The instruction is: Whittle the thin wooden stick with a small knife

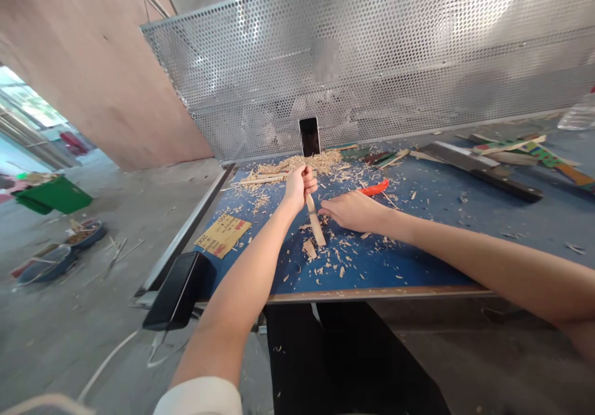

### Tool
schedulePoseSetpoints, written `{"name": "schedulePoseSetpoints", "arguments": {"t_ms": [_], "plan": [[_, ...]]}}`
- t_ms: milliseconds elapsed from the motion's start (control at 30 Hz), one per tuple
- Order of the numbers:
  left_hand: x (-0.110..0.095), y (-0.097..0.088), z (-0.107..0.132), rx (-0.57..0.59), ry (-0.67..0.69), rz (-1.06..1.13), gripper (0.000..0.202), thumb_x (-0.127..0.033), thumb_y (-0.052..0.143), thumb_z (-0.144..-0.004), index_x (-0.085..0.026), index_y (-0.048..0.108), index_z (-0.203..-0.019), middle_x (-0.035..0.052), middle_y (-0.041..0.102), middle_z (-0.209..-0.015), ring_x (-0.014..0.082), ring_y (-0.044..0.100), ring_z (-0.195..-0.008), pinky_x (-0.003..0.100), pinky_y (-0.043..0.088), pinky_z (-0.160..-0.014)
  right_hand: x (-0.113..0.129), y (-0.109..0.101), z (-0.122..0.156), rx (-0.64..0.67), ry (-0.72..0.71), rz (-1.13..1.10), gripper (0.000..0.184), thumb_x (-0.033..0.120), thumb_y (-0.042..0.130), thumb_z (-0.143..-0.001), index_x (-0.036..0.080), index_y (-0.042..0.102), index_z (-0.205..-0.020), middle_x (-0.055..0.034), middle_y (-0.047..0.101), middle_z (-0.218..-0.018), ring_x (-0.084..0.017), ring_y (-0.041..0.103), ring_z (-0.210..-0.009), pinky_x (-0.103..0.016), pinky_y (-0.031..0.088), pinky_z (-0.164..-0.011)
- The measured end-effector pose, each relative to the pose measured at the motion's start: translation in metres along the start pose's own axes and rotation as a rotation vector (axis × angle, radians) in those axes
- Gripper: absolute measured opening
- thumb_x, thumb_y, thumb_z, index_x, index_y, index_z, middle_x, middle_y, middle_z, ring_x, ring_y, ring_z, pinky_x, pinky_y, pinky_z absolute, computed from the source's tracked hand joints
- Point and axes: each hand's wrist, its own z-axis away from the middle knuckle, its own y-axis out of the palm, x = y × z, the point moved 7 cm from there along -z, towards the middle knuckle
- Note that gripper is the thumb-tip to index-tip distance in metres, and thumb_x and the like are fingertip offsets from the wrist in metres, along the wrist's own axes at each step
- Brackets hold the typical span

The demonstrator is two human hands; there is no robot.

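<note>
My left hand (301, 187) is closed in a fist round a thin, pale wooden strip (317, 226). The strip slants toward me, its lower end resting on or just above the blue tabletop (279, 274). Just right of the strip, my right hand (352, 211) is wrapped round a knife with a red-orange handle (375, 188), whose butt sticks out past the fist. Its blade is mostly hidden; the fingers are close to the strip's edge. Beneath lie small shavings and a flat wood chip (309, 249).
A heap of shavings (325, 162) lies before an upright phone (309, 136). Sandpaper (223, 235) and a black box (177, 291) are at left. To the right lie a saw (483, 170) and painted wood scraps (555, 158). A perforated metal panel (372, 62) closes off the back.
</note>
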Motion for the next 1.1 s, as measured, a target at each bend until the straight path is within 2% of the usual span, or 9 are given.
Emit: {"name": "schedulePoseSetpoints", "arguments": {"t_ms": [133, 233, 400, 500, 633, 767, 1000, 1100], "plan": [[-0.005, 0.006, 0.005, 0.065, 0.074, 0.04, 0.038, -0.023, 0.045, -0.109, -0.019, 0.051, -0.072, -0.0092, 0.02, -0.051, 0.0059, 0.021, -0.038, 0.021, 0.019, -0.037, 0.002, -0.002, 0.002, -0.057, -0.002, 0.077, 0.042, 0.037, 0.03, -0.115, 0.014, 0.065, -0.11, -0.0113, 0.074, -0.083, -0.02, 0.066, -0.068, -0.035, 0.023, -0.062], [-0.007, 0.009, 0.009, 0.072, 0.108, 0.042, 0.036, -0.025, 0.049, -0.109, -0.019, 0.054, -0.074, -0.009, 0.022, -0.051, 0.0057, 0.02, -0.038, 0.021, 0.017, -0.036, 0.003, -0.006, 0.004, -0.092, 0.016, 0.11, 0.044, 0.039, 0.03, -0.115, 0.013, 0.065, -0.108, -0.0107, 0.074, -0.079, -0.02, 0.065, -0.064, -0.035, 0.02, -0.06], [-0.012, 0.011, 0.013, 0.055, 0.175, 0.017, 0.037, -0.027, 0.049, -0.109, -0.018, 0.055, -0.074, -0.0091, 0.021, -0.05, 0.0051, 0.017, -0.037, 0.019, 0.013, -0.035, 0.008, -0.009, 0.004, -0.116, -0.018, 0.098, 0.045, 0.036, 0.032, -0.115, 0.014, 0.067, -0.096, -0.0107, 0.075, -0.082, -0.021, 0.067, -0.067, -0.036, 0.019, -0.06], [-0.011, 0.01, 0.012, 0.009, 0.166, -0.006, 0.039, -0.029, 0.049, -0.11, -0.018, 0.053, -0.073, -0.0094, 0.021, -0.049, 0.0048, 0.018, -0.037, 0.019, 0.012, -0.036, 0.01, -0.009, 0.004, -0.112, -0.008, 0.123, 0.046, 0.036, 0.032, -0.115, 0.014, 0.069, -0.1, -0.0121, 0.076, -0.085, -0.021, 0.068, -0.067, -0.035, 0.023, -0.06], [-0.006, 0.008, 0.008, -0.061, 0.112, -0.066, 0.041, -0.026, 0.044, -0.111, -0.018, 0.049, -0.071, -0.0096, 0.022, -0.049, 0.0039, 0.018, -0.036, 0.019, 0.009, -0.037, 0.015, -0.008, 0.005, -0.051, 0.014, 0.188, 0.048, 0.033, 0.03, -0.115, 0.011, 0.071, -0.106, -0.0154, 0.076, -0.082, -0.023, 0.068, -0.065, -0.035, 0.028, -0.06], [-0.003, 0.008, 0.006, -0.089, 0.087, -0.097, 0.039, -0.026, 0.043, -0.111, -0.019, 0.046, -0.072, -0.0097, 0.024, -0.05, 0.0033, 0.019, -0.036, 0.018, 0.009, -0.038, 0.017, -0.008, 0.002, 0.011, 0.026, 0.151, 0.045, 0.027, 0.035, -0.113, 0.011, 0.075, -0.099, -0.0171, 0.075, -0.081, -0.023, 0.069, -0.068, -0.036, 0.031, -0.06], [-0.001, 0.003, 0.008, -0.196, 0.104, -0.139, 0.038, -0.017, 0.043, -0.108, -0.019, 0.041, -0.069, -0.0108, 0.021, -0.051, 0.0026, 0.018, -0.036, 0.017, 0.008, -0.038, 0.012, -0.007, -0.002, 0.161, 0.021, 0.005, 0.04, 0.017, 0.042, -0.105, 0.011, 0.079, -0.094, -0.0132, 0.071, -0.076, -0.019, 0.061, -0.061, -0.036, 0.031, -0.058], [0.003, 0.006, 0.01, -0.212, 0.103, -0.166, 0.038, -0.016, 0.042, -0.107, -0.019, 0.041, -0.069, -0.011, 0.022, -0.051, 0.0023, 0.018, -0.036, 0.017, 0.009, -0.038, 0.006, -0.008, 0.004, 0.151, -0.001, -0.016, 0.035, 0.015, 0.046, -0.101, 0.012, 0.079, -0.088, -0.0109, 0.068, -0.071, -0.017, 0.058, -0.059, -0.035, 0.033, -0.061]]}}
